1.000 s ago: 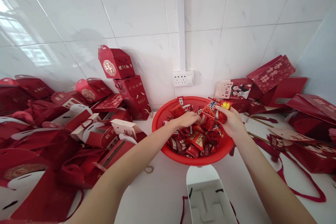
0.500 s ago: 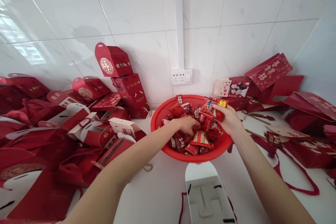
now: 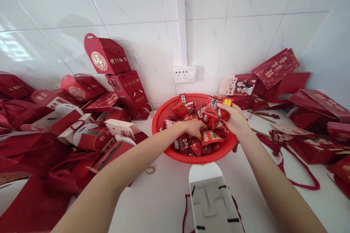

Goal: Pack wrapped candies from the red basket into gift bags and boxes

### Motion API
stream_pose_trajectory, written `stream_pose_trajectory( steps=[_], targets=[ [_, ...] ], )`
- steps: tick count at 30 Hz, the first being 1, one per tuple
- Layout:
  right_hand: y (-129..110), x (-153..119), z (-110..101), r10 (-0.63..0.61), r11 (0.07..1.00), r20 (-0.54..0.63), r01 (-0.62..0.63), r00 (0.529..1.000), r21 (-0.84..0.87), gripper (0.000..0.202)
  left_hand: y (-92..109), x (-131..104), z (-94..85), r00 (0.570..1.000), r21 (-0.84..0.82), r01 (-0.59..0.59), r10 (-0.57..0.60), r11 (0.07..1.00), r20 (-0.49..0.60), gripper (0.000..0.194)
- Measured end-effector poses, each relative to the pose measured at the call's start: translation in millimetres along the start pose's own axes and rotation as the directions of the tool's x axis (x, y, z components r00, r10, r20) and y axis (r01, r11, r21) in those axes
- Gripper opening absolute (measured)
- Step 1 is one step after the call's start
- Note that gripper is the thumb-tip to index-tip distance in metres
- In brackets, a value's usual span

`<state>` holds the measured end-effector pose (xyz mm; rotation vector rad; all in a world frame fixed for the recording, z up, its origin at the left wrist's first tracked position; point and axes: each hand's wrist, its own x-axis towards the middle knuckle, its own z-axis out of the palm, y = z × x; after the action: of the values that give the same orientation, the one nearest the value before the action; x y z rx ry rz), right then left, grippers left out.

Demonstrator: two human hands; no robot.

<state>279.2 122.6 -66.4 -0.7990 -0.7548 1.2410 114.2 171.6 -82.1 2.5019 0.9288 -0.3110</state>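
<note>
A red plastic basket [image 3: 179, 157] full of small wrapped snack packets [image 3: 212, 137] stands on the white table. My left hand [image 3: 195, 128] reaches down among them with bent fingers; its fingertips are hidden, and what they grip cannot be made out. At the basket's right side, my right hand [image 3: 235, 116] is closed on red snack packets [image 3: 212, 106], one with a large dark character and one with yellow print. In front of the basket lies an open gift box [image 3: 210, 202], white inside, with a dark red cord on either side.
Many red gift boxes [image 3: 82, 87] crowd the left of the table, with a stack of boxes [image 3: 132, 82] against the tiled wall. More red boxes [image 3: 276, 69] are heaped at the right, near a red ribbon [image 3: 303, 185]. A wall socket [image 3: 185, 74] is behind the basket.
The view has shifted slightly, so everything sits a bit further left and higher. My left hand has stirred slightly among the packets; my right hand keeps its hold.
</note>
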Motion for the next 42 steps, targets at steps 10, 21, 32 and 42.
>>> stream_pose_trajectory(
  steps=[10,21,32,42],
  targets=[
    [-0.5,-1.2,1.6,-0.007,1.000,-0.027,0.007,1.000,0.011,0.029,-5.2,0.6,-2.8,0.992,-0.117,-0.021,0.006,0.993,-0.127,0.024],
    [-1.4,-2.1,2.3,0.001,0.999,-0.057,0.001,0.998,0.040,0.026,-31.1,-9.7,-20.2,0.941,-0.354,-0.048,-0.076,0.934,-0.330,0.015],
    [-2.0,-2.1,2.1,-0.017,1.000,-0.053,0.017,0.998,0.008,0.028,-36.9,-9.9,-21.4,0.815,-0.362,-0.049,-0.173,0.931,-0.554,0.020],
    [1.2,0.1,-0.6,-0.046,0.999,-0.066,0.046,0.997,-0.006,0.030,-39.3,-10.5,-20.4,0.867,-0.249,0.080,-0.191,0.965,-0.460,0.028]
  ],
)
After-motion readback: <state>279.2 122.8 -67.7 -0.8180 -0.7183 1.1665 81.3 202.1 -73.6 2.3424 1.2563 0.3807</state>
